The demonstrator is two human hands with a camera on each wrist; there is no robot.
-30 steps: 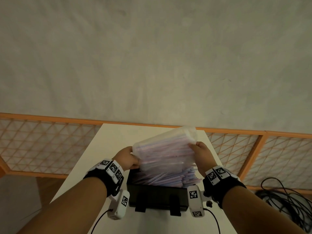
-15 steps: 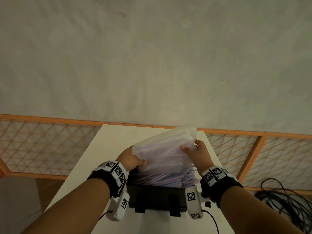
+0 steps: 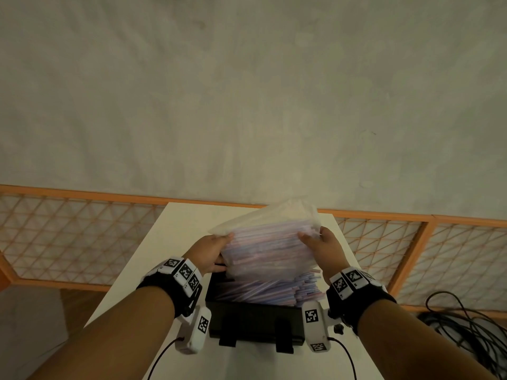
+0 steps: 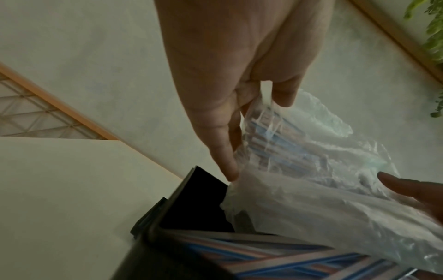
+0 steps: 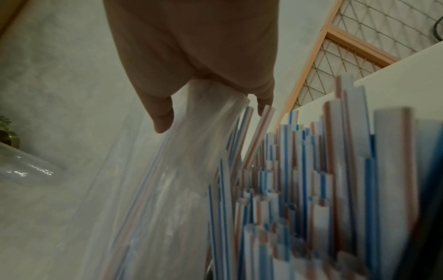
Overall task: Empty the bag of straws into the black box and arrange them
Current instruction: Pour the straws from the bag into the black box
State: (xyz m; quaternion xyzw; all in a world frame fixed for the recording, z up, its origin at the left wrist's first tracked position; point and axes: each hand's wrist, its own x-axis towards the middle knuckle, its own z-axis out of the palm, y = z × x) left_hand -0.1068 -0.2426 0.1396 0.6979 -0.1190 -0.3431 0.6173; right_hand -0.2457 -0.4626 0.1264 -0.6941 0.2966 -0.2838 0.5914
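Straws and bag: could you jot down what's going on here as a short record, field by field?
bag: clear plastic, held tilted over the box, many straws inside
left hand: grips the bag's left side
right hand: grips the bag's right side
box: black, on the white table, partly filled
straws: white with blue or red stripes, piled in the box, ends sticking out past its right side, not yet tidy
step: emptying under way

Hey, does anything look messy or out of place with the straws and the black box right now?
Yes: the striped straws in the black box lie crisscrossed, and their ends overhang its right edge. Both hands hold the clear plastic bag above, with straws inside it.
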